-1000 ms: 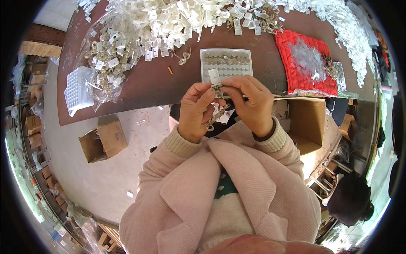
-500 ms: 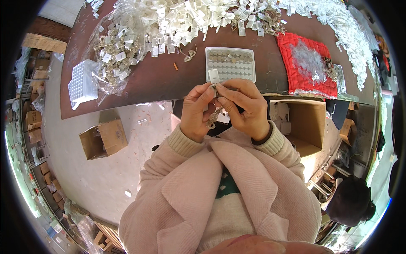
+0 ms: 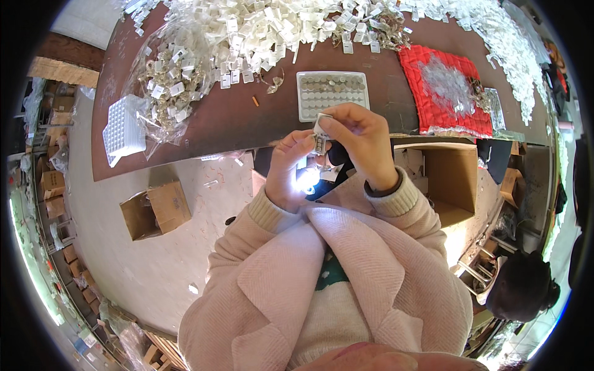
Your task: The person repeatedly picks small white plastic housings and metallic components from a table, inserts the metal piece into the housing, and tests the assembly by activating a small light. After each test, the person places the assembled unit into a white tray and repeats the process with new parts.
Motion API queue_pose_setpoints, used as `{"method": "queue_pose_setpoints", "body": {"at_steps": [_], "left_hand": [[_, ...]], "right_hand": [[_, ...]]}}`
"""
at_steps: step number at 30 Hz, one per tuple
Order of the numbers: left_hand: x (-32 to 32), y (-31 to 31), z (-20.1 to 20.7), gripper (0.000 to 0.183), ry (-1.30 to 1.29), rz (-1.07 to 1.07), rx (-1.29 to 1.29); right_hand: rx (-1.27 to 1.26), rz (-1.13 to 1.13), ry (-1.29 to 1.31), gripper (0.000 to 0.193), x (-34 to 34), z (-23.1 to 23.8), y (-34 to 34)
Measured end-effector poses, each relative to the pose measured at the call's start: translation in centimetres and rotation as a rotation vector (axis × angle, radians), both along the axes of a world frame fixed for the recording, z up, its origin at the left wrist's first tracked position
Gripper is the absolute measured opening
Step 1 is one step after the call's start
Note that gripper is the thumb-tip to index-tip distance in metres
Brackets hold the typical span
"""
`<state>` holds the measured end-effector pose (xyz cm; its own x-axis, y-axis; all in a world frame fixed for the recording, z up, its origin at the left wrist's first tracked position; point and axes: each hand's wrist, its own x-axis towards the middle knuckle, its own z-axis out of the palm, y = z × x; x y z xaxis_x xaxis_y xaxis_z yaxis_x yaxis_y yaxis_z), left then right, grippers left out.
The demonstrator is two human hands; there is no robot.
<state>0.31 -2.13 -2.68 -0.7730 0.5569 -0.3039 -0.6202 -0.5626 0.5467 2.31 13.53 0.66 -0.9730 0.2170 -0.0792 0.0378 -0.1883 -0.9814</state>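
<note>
Before my chest, my left hand (image 3: 288, 168) grips a small white battery box (image 3: 318, 144) between thumb and fingers. The box's face shows some dark and metallic detail, too small to make out. A bundled LED string light (image 3: 307, 179) hangs below it and glows bright white. My right hand (image 3: 366, 141) has its thumb and forefinger closed on a flat white piece (image 3: 322, 122) at the box's upper end. Whether that piece is joined to the box I cannot tell. Just beyond my hands, a white plastic tray (image 3: 302, 112) holds round button cells in its far rows.
Loose white battery boxes (image 3: 266, 28) are heaped along the table's (image 3: 204, 133) far side. A clear bag (image 3: 170, 86) of light strings and stacked white trays (image 3: 124, 128) stand left. At right lies a red cloth (image 3: 413, 83) with clear pieces. Cardboard boxes (image 3: 170, 203) (image 3: 455, 185) stand below.
The string light, dark before, now shines. My right fingers have moved up from the box's lower part onto the white piece at its upper end, and the box has tilted.
</note>
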Motion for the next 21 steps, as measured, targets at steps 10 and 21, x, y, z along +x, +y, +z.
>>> {"method": "queue_pose_setpoints", "body": {"at_steps": [10,21], "left_hand": [[0.5,0.3,0.0,0.036,-0.152,0.005,0.304],[1.0,0.4,0.3,0.03,-0.188,-0.036,0.253]], "right_hand": [[0.452,0.083,0.659,0.028,0.3,-0.6,0.2],[0.534,-0.023,0.714,0.027,0.2,-0.7,-0.9]]}}
